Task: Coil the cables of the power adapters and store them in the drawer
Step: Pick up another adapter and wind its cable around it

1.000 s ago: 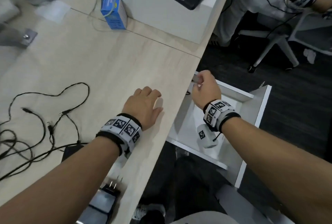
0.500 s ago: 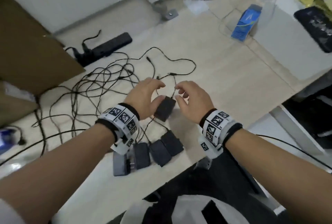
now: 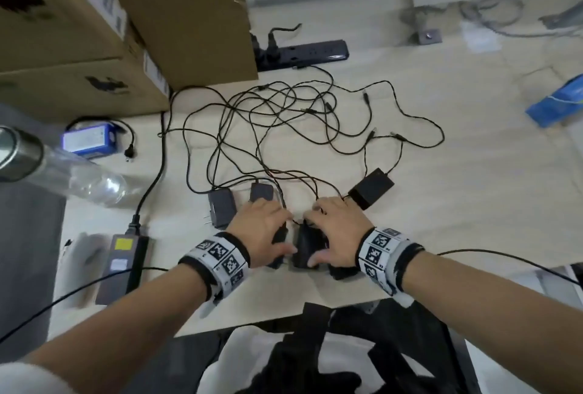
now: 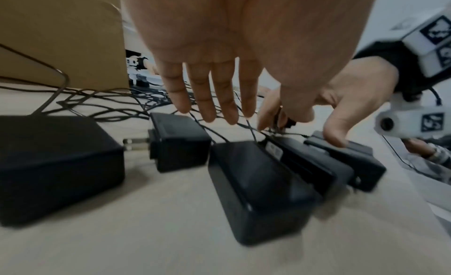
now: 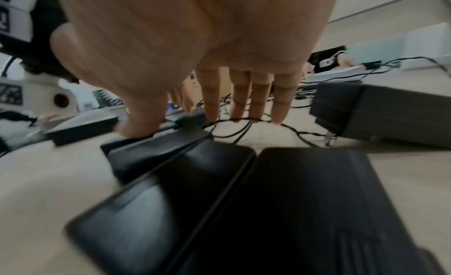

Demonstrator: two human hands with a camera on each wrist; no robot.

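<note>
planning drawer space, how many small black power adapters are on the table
6 small black plastic power adapters: two just beyond the left hand, one under it, one between the hands, one under the right hand, one beyond it. The hands may hide more.

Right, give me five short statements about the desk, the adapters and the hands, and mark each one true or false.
1. Both hands are at the black power adapters near the desk's front edge. True.
2. The thin black cables are neatly coiled. False: they lie tangled and loose on the light wooden desk.
3. The black power strip lies beside the brown cardboard boxes. True.
4. The left hand holds a coiled cable aloft. False: it hangs low over the adapters.
5. The right hand has its thumb on an adapter. True.
</note>
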